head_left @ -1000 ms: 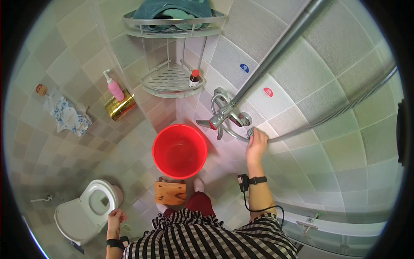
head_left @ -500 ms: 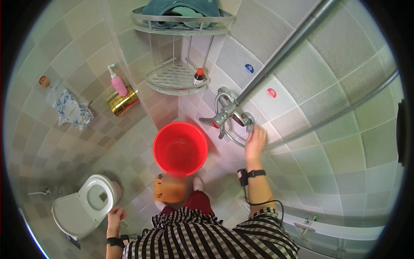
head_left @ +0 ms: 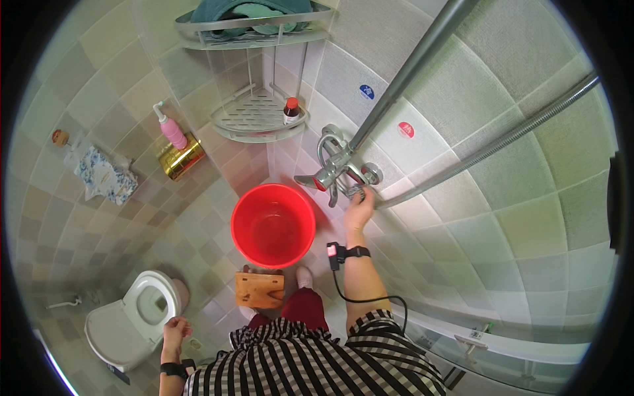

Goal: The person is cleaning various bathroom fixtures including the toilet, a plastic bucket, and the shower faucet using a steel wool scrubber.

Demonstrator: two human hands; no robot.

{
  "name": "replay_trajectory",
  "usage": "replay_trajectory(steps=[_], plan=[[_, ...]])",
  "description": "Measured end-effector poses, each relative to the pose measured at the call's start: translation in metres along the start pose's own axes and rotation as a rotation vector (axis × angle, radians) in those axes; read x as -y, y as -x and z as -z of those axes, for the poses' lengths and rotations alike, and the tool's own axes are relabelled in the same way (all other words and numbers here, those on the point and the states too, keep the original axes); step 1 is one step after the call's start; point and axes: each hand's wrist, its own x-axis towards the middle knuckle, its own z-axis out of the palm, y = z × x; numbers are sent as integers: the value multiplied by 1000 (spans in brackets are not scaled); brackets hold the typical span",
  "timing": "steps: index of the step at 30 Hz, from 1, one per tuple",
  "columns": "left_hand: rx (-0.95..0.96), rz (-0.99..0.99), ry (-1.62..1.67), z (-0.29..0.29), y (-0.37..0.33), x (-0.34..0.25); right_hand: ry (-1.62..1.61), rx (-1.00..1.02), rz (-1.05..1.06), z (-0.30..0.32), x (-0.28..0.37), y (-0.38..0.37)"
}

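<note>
Presently: one right hand (head_left: 358, 212), fingers curled round a small metallic piece (head_left: 356, 191) just below the mixer tap (head_left: 333, 173); fingers hide part of it, so its exact kind cannot be told. One ribbed shower hose (head_left: 475, 157), running along the right wall to beside that hand; whether it joins the piece is hidden. One left hand (head_left: 176, 330), loosely curled, with nothing visible in its grasp, near the toilet (head_left: 113, 335). One red basin (head_left: 246, 224), upright on the tiled floor (head_left: 205, 290), near its far corner and beside its tap-wall edge. One wooden stool (head_left: 259, 290), at the basin's near rim. One dark bottle with red cap (head_left: 290, 112), at the right corner of the lower corner shelf (head_left: 247, 119). Stage, by judgement: handling at the tap under way, not finished; done so far, the piece gripped and the basin standing below the tap, to its left; outstanding, the piece's release. No stream of water shows; whether the basin holds any cannot be told.
</note>
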Motion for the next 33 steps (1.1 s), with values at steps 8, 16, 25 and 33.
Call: replay_trajectory(steps=[8,16,25,33], plan=[[-13,6,-4,5,4,0,-868,189,-783,8,48,3],[21,-27,-32,8,-14,17,96,143,610,69,107,-77],[-38,-40,5,4,-8,49,644,578,958,60,108,-89],[-39,45,22,20,-19,102,46,318,259,23,79,-66]])
